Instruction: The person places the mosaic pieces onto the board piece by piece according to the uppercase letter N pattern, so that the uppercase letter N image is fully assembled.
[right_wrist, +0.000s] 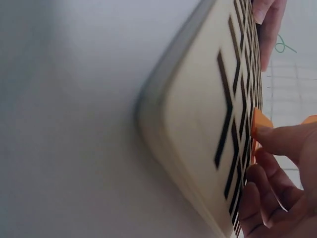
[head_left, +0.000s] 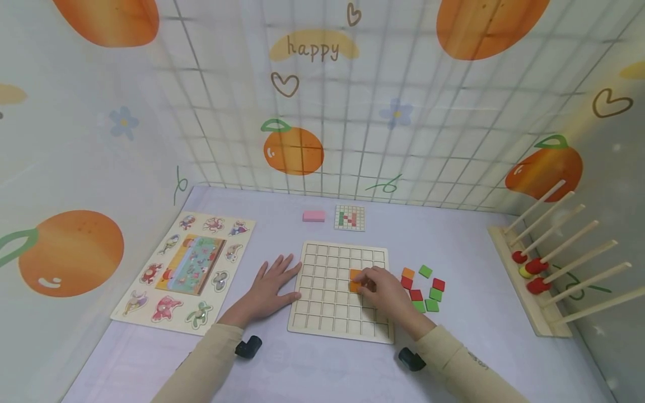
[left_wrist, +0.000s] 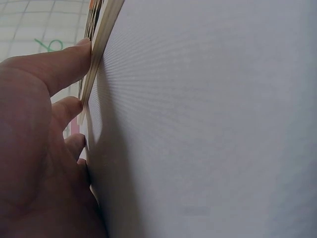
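Observation:
A square wooden grid board (head_left: pixel 322 302) lies on the table, its cells outlined by dark grooves. My left hand (head_left: pixel 272 288) rests with spread, straight fingers at the board's left edge; thumb and index touch that edge (left_wrist: pixel 101 44). Over the right-centre cells, my right hand (head_left: pixel 385 291) pinches an orange square tile (right_wrist: pixel 260 123) between thumb and fingers, tilted up from the board surface. Another bit of orange tile (head_left: pixel 355 273) shows in a cell by the fingertips; the hand partly covers it. Loose red tiles (head_left: pixel 438 284), green tiles (head_left: pixel 425 271) and an orange tile (head_left: pixel 408 273) lie right of the board.
Behind the board are a pink block (head_left: pixel 314 216) and a small coloured pattern card (head_left: pixel 349 218). A picture puzzle board (head_left: pixel 166 257) lies at left. On the right stands a wooden rack (head_left: pixel 519 291) with upright rods and several beads. Printed cloth walls enclose the table.

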Demonstrator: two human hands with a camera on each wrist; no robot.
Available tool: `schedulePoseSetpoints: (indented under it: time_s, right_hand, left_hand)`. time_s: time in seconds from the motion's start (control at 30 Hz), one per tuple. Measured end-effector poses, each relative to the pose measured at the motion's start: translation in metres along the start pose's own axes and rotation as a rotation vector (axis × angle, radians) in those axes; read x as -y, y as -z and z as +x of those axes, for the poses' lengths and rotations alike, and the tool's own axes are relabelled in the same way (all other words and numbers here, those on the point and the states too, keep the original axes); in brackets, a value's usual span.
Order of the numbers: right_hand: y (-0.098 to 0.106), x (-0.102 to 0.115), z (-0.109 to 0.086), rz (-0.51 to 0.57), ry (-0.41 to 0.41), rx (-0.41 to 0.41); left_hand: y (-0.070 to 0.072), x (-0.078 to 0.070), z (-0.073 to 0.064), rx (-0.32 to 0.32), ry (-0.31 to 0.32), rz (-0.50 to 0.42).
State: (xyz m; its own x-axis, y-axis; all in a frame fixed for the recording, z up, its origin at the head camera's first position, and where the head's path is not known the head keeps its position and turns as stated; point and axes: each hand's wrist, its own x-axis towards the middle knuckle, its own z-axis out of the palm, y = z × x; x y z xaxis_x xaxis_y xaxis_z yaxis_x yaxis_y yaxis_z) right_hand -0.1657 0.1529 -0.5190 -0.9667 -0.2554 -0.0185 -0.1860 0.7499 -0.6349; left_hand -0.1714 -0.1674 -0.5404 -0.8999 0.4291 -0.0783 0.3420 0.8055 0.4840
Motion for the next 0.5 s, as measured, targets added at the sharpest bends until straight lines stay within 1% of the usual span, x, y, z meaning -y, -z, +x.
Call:
schedulePoseSetpoints:
  time_s: [0.17, 0.5]
  right_hand:
    - [-0.0017, 0.0006, -0.0007, -0.028, 0.015, 0.003]
    - [-0.0033, -0.0005, -0.0007, -0.073, 0.051, -0.019]
  left_hand:
    - [-0.0011, 0.0009, 0.0000, -0.001, 0.001, 0.006]
    - [-0.0012, 0.0013, -0.0003, 0.003, 0.008, 0.010]
